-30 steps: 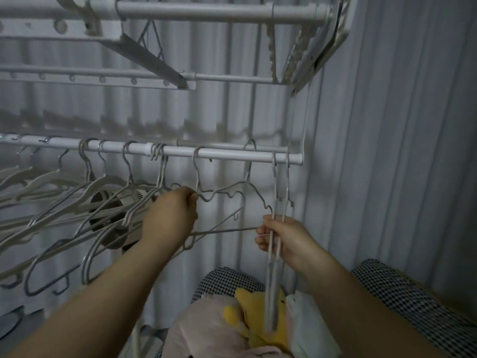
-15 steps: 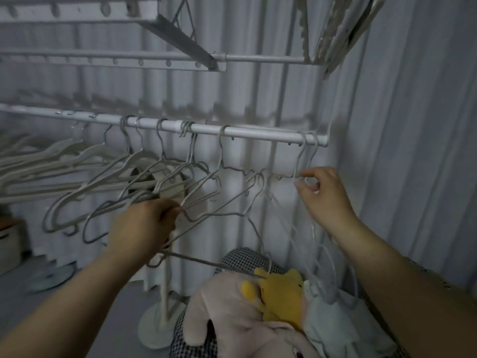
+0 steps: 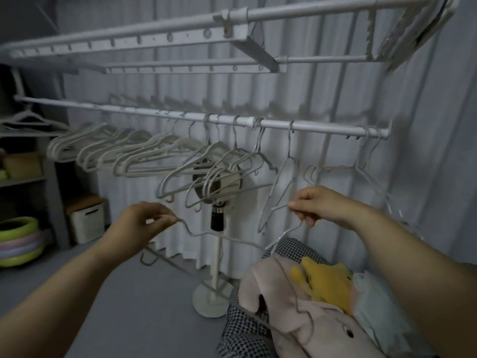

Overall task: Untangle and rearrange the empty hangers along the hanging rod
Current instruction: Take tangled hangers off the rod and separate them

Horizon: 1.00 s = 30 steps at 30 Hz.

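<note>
A white hanging rod [image 3: 322, 127] runs across the view and carries several pale hangers [image 3: 129, 156] bunched toward its left. A thin wire hanger [image 3: 224, 237] is off the rod and stretches low between my hands. My left hand [image 3: 144, 223] pinches its left end. My right hand [image 3: 325, 205] grips its other end. The same hand's fingertips pinch the lower corner of a grey hanger [image 3: 282, 177] that still hangs from the rod. Two more wire hangers [image 3: 366, 161] hang at the rod's right end.
A standing fan [image 3: 219, 182] is behind the hangers, its round base [image 3: 211, 298] on the floor. Pink [image 3: 296, 313] and yellow [image 3: 325, 280] plush toys lie on a checkered cushion [image 3: 245, 334]. An upper drying rack [image 3: 232, 24] is overhead. A storage box [image 3: 87, 220] and stacked basins [image 3: 18, 241] sit left.
My left hand has pulled a wire hanger down and away from the rod. My right hand dropped from the hooks at the rod's right end to the hangers in the middle.
</note>
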Tool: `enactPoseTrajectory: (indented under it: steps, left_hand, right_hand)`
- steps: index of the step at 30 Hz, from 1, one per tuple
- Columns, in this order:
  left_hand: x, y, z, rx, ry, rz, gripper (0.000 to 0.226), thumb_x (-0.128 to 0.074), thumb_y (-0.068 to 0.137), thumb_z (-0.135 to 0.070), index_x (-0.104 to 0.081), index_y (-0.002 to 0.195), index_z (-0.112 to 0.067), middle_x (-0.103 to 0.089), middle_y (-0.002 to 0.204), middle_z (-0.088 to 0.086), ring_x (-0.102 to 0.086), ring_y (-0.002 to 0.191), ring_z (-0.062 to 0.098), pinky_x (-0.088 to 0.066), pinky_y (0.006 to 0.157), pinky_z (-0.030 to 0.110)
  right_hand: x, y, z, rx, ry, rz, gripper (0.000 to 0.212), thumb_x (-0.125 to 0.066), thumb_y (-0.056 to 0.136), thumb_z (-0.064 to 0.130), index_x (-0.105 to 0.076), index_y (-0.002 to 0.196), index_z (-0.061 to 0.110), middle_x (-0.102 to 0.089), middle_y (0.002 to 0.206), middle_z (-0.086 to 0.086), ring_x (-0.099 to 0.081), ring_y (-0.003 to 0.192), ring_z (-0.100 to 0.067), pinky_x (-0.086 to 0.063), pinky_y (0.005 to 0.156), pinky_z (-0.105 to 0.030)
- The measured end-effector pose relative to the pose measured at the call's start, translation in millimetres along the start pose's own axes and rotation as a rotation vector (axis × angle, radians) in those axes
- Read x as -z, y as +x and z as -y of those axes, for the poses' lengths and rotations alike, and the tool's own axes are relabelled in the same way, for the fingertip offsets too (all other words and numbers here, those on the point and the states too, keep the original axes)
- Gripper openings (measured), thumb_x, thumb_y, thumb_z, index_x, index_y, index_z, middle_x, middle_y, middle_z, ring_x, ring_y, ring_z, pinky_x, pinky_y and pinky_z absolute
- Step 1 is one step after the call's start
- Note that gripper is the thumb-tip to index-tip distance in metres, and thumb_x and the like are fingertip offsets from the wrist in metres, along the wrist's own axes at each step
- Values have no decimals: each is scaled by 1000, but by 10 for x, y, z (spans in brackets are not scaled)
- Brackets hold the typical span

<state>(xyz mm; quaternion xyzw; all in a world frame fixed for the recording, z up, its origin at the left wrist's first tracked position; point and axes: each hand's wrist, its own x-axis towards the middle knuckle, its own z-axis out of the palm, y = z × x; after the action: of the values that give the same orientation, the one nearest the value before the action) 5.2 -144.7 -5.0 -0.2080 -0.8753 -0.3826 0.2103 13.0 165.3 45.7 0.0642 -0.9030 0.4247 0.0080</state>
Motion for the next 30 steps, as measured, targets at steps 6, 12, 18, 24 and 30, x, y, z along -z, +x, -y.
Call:
enactPoseTrajectory:
  steps: [6,12,18,24,30]
  left_hand:
    - [510,-578,425,233,165,-203,28,-62,83,-8,-62,109,1,-59,116,16,-56,102,32,-38,83,30]
    - [620,-1180,419,251,50,202,9,-51,91,-21,-59,95,-22,-64,89,-2,-57,83,13,-42,71,23]
    - [369,-1563,252,319,-166,539,35,-50,89,-37,-43,120,-22,-63,84,-1,-61,68,5,-45,65,15]
    - [243,-1691,157,275,-187,664,20,-45,94,-18,-48,113,-15,-49,54,-4,-44,29,-1,-38,41,10]
    - [220,-1559,-8,267,-311,697,12,-40,96,-14,-50,102,-12,-47,28,-4,-35,22,5,-29,31,13]
  right_hand:
    - [-804,-196,505,38,242,111,16,-53,89,6,-56,75,13,-52,44,1,-41,28,-4,-51,42,-20]
    - [-1546,-442,923,15,665,39,26,-45,91,-3,-47,112,14,-51,59,-7,-43,28,-3,-51,40,-18]
    - [-1911,-559,1120,-47,1021,-122,17,-43,92,-2,-49,80,7,-59,37,0,-51,29,-2,-52,41,-18]
    - [-1866,-708,1110,-52,1077,-275,16,-41,93,-3,-48,80,4,-62,45,-5,-52,29,-5,-54,42,-21]
    - [-1573,-894,841,-165,584,-387,36,-39,94,3,-36,129,4,-57,80,-10,-55,30,-7,-51,41,-21]
